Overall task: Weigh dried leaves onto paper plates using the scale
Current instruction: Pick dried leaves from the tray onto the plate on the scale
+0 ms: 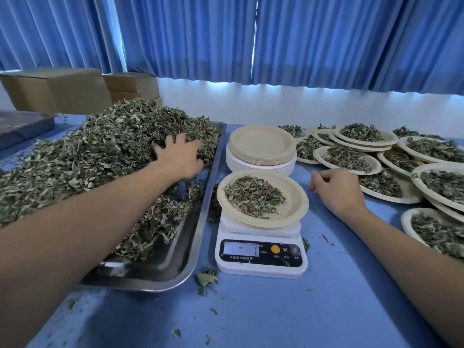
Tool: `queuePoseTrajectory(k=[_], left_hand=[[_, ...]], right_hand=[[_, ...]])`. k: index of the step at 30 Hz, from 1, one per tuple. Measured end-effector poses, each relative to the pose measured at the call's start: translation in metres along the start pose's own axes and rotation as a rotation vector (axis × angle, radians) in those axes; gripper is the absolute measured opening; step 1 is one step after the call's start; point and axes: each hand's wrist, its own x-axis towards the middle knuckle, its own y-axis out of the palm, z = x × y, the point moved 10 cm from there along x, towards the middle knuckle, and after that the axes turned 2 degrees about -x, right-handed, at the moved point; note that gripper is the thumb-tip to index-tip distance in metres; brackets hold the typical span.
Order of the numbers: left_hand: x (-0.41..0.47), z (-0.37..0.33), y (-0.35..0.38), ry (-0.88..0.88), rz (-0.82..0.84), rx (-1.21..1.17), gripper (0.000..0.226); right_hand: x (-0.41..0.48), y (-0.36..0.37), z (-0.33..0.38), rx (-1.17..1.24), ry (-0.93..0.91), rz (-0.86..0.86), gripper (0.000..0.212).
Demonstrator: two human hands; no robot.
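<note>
A big heap of dried leaves (100,151) fills a steel tray (175,262) on the left. My left hand (179,156) reaches into the heap's right side with its fingers spread and dug among the leaves. A white digital scale (261,254) stands in the middle of the blue table. On it sits a paper plate (293,197) with a small pile of leaves. My right hand (334,187) rests on the table just right of that plate, fingers loosely curled, holding nothing.
A stack of empty paper plates (261,146) stands behind the scale. Several filled plates (349,159) overlap across the right side. Cardboard boxes (57,89) sit at the back left, blue curtains behind. Loose leaf bits (207,278) lie scattered on the table (276,310).
</note>
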Motion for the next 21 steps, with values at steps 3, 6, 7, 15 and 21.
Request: queuePoseTrajectory(k=[3, 6, 7, 15, 21], left_hand=[[-0.002, 0.015, 0.033, -0.07, 0.125, -0.033, 0.053], [-0.007, 0.008, 0.036, -0.026, 0.134, 0.018, 0.047], [-0.009, 0.003, 0.033, -0.005, 0.122, 0.007, 0.042], [-0.01, -0.016, 0.002, -0.032, -0.135, 0.194, 0.05], [-0.008, 0.021, 0.037, -0.243, 0.116, 0.025, 0.06]], right_hand=[[0.001, 0.0, -0.004, 0.0, 0.003, -0.008, 0.047], [0.0, 0.001, -0.004, -0.004, -0.029, -0.009, 0.046], [0.0, 0.0, -0.005, -0.005, -0.031, -0.01, 0.045], [0.001, 0.001, -0.004, -0.012, -0.065, -0.011, 0.043], [0.002, 0.002, -0.004, -0.009, -0.087, -0.01, 0.043]])
